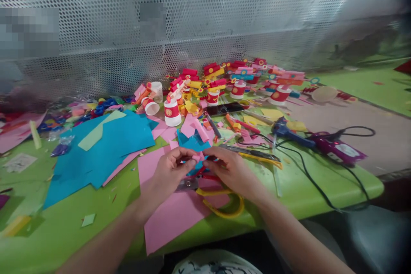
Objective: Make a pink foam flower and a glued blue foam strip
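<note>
My left hand point(171, 169) pinches a small folded piece of pink craft paper point(199, 156) between thumb and forefinger. Closed from the other side, my right hand point(229, 169) has its fingertips at the same piece. Below them, scissors with a yellow handle point(241, 206) lie across a large pink sheet point(160, 218). A red handle point(202, 173) shows just under my fingers, partly covered. Between and behind the hands are a blue scrap point(186, 139) and a pink paper roll point(201, 130).
Blue sheets point(80, 171) spread out at left. Decorated paper cups point(172, 113) with coloured rolls stand along the back, near a phone point(225, 108). On the right are a utility knife point(253, 152) and a purple glue gun point(335, 147) with a trailing black cord point(305, 169). Perforated metal point(199, 25) rises behind.
</note>
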{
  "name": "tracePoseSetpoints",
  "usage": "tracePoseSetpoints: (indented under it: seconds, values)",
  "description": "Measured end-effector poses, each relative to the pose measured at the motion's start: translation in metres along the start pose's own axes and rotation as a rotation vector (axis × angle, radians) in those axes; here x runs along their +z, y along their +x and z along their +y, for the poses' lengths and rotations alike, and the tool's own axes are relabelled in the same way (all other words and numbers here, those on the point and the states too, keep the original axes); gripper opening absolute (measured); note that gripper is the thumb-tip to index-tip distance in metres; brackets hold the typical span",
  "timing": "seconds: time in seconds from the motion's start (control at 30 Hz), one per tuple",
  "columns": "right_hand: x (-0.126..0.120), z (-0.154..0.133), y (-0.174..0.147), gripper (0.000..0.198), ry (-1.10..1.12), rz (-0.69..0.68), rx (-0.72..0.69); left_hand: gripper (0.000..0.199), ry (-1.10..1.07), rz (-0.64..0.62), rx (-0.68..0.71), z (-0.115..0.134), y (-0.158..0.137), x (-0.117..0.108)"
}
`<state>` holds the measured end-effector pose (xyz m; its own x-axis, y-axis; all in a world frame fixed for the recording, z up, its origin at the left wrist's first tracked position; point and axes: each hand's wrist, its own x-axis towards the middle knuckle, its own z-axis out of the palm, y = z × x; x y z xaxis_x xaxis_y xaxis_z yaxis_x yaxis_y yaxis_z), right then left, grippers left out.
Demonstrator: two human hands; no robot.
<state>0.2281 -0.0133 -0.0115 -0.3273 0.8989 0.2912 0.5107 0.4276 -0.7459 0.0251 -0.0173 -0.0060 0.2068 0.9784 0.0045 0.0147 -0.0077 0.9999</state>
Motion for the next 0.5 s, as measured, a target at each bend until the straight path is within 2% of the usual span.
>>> tracePoseSetpoints:
  seconds: [0.17, 0.27, 0.33, 0.4, 0.5]
  values:
    - [-0.001, -0.004, 0.002, 0.018, 0.084, 0.020, 0.037, 0.018, -0.008, -0.027, 0.000, -0.001, -0.001, 0.001]
    - [-0.003, 0.000, 0.005, 0.019, 0.047, 0.055, 0.033, 0.016, -0.003, -0.012, 0.019, -0.001, 0.001, -0.003]
    - [-0.005, 0.006, 0.007, 0.019, -0.056, 0.088, 0.050, 0.017, -0.011, 0.080, 0.031, -0.001, 0.005, -0.009]
    - [-0.007, 0.011, 0.007, 0.020, -0.261, 0.115, 0.067, 0.019, -0.016, 0.162, 0.069, -0.002, 0.008, -0.016]
    - [-0.005, 0.014, 0.006, 0.027, -0.604, 0.032, 0.071, 0.019, -0.005, 0.175, 0.103, -0.003, 0.009, -0.023]
